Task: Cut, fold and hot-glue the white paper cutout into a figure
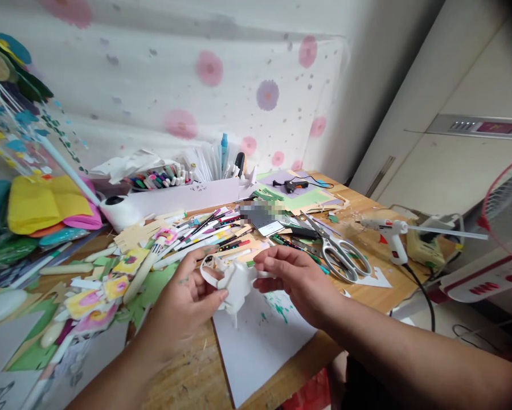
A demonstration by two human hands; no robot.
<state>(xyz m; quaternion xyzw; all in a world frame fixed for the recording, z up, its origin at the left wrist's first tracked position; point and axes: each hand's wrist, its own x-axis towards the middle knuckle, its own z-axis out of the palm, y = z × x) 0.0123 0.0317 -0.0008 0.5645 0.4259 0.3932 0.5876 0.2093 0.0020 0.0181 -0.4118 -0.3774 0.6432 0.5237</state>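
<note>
My left hand [186, 299] is closed around a crumpled-looking white paper craft piece [237, 285], with a curved white strip standing up at its left side. My right hand [296, 280] comes in from the right, its thumb and fingertips pinched together at the piece's right edge. A small bit of green shows at those fingertips, too small to name. Both hands hover over a white sheet of paper [256, 361] spotted with green marks. Just beyond them lie pens and markers [221, 230] and a phone [262, 219].
Grey-handled scissors [341, 256] lie right of the pens, with a white glue gun [392, 236] and its cord farther right. A black glue gun [292, 185] rests at the back. Painted paper flowers [117, 285] crowd the left; a fan [495, 273] stands at the right.
</note>
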